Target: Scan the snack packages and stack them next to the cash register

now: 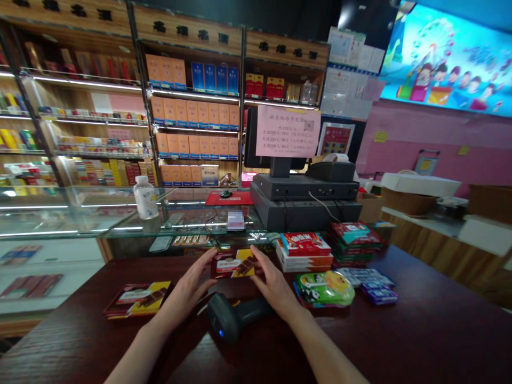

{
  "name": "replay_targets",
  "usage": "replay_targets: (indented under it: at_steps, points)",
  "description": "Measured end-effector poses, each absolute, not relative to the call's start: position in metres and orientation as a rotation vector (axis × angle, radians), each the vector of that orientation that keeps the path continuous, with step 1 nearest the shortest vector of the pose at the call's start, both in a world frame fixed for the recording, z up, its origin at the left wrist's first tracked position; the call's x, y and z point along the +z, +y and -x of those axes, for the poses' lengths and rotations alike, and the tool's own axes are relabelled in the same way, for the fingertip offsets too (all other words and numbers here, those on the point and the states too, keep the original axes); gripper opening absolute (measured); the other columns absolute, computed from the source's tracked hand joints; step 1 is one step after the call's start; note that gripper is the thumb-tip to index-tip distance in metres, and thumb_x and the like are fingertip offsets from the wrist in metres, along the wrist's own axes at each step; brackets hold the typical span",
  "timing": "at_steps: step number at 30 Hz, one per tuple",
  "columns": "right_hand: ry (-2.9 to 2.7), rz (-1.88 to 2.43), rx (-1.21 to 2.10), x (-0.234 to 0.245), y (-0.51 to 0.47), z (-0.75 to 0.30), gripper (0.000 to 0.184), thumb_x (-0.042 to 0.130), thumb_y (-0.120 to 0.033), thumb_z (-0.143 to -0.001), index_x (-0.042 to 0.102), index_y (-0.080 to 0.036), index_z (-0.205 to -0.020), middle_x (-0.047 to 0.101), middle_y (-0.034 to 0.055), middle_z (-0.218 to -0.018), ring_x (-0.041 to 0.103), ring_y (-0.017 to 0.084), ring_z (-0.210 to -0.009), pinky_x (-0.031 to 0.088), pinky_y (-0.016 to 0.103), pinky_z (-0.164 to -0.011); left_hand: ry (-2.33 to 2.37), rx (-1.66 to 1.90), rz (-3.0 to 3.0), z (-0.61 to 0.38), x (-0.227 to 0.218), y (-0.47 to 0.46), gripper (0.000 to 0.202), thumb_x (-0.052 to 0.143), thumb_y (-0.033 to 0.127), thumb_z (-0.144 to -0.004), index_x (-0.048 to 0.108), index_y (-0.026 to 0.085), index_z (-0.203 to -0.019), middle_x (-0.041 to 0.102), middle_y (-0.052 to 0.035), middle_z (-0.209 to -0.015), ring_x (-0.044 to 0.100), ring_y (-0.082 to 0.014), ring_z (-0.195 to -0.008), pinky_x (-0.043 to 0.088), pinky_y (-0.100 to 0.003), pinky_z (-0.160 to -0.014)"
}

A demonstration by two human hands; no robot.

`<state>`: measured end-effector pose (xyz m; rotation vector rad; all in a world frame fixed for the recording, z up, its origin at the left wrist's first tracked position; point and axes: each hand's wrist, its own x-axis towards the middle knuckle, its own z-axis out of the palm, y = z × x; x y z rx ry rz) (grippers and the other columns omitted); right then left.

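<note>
Both hands grip one red and yellow chocolate box (234, 265) a little above the dark wooden counter (420, 336). My left hand (191, 288) grips its left end, fingers curled around the edge. My right hand (274, 285) grips its right end the same way. A black barcode scanner (230, 317) lies on the counter just below the box, between my wrists. A small stack of matching chocolate boxes (138, 300) rests to the left of my left hand.
Stacked red snack boxes (304, 250), red and teal boxes (356, 237), green candy packs (326, 288) and blue packs (374, 285) lie right of my hands. A cash register with screen (304, 200) stands behind. A glass display case (80, 224) carries a white bottle (145, 197).
</note>
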<state>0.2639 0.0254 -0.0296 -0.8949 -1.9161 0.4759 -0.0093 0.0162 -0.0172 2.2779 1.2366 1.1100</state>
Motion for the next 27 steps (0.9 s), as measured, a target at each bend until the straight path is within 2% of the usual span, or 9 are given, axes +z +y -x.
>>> replay_targets:
  at_steps: [5,10,13,16,20,24,27]
  points:
    - [-1.942,0.878,0.515,-0.024,0.022,-0.268,0.077,0.052,-0.009,-0.09,0.025,-0.032,-0.158,0.039,0.0059,-0.159,0.049,0.023,-0.137,0.038,0.044,-0.118,1.177,1.141,-2.254,0.003,-0.012,0.011,0.056,0.048,0.033,-0.098,0.031,0.031,-0.151,0.042,-0.0072,-0.158,0.046,-0.0244,-0.141,0.043,-0.045,-0.116]
    - [-1.876,0.863,0.675,-0.025,0.023,-0.268,0.073,0.052,-0.017,-0.093,0.023,-0.03,-0.158,0.047,0.0089,-0.152,0.059,0.021,-0.122,0.05,0.04,-0.105,1.149,1.137,-2.166,-0.004,-0.004,0.005,0.054,0.046,0.036,-0.099,0.031,0.03,-0.151,0.044,-0.0081,-0.156,0.048,-0.0233,-0.14,0.044,-0.044,-0.114]
    - [-1.799,0.826,0.803,-0.026,0.023,-0.266,0.07,0.052,-0.022,-0.094,0.023,-0.029,-0.158,0.048,0.01,-0.152,0.061,0.02,-0.12,0.052,0.037,-0.101,1.167,1.135,-2.102,-0.005,0.002,0.004,0.054,0.047,0.039,-0.098,0.035,0.027,-0.149,0.051,-0.0084,-0.15,0.054,-0.0227,-0.134,0.045,-0.044,-0.113]
    - [-1.709,0.837,0.879,-0.025,0.023,-0.262,0.065,0.054,-0.028,-0.095,0.03,-0.029,-0.155,0.046,0.0116,-0.153,0.06,0.021,-0.124,0.051,0.038,-0.102,1.2,1.144,-2.054,-0.005,0.006,0.004,0.048,0.048,0.042,-0.097,0.047,0.025,-0.141,0.059,-0.0078,-0.142,0.058,-0.0226,-0.129,0.046,-0.042,-0.112]
    - [-1.553,0.896,0.922,-0.024,0.023,-0.255,0.058,0.059,-0.039,-0.093,0.043,-0.026,-0.148,0.057,0.0138,-0.143,0.066,0.023,-0.115,0.055,0.041,-0.098,1.271,1.213,-1.923,-0.008,0.006,0.006,0.046,0.049,0.049,-0.093,0.058,0.023,-0.129,0.068,-0.0074,-0.13,0.063,-0.0231,-0.123,0.049,-0.04,-0.107]
    - [-1.382,0.943,0.935,-0.022,0.025,-0.25,0.055,0.061,-0.048,-0.09,0.053,-0.023,-0.138,0.069,0.0125,-0.119,0.072,0.025,-0.099,0.062,0.04,-0.081,1.363,1.234,-1.812,-0.011,0.002,0.01,0.05,0.048,0.057,-0.09,0.061,0.021,-0.122,0.075,-0.0069,-0.112,0.07,-0.0234,-0.108,0.053,-0.038,-0.097]
    - [-1.381,0.954,0.91,-0.021,0.026,-0.248,0.044,0.062,-0.048,-0.088,0.065,-0.02,-0.121,0.073,0.0088,-0.1,0.074,0.025,-0.09,0.063,0.037,-0.072,1.47,1.212,-1.8,-0.011,-0.001,0.012,0.051,0.044,0.061,-0.09,0.066,0.022,-0.115,0.076,-0.0045,-0.1,0.072,-0.0228,-0.096,0.054,-0.035,-0.089]
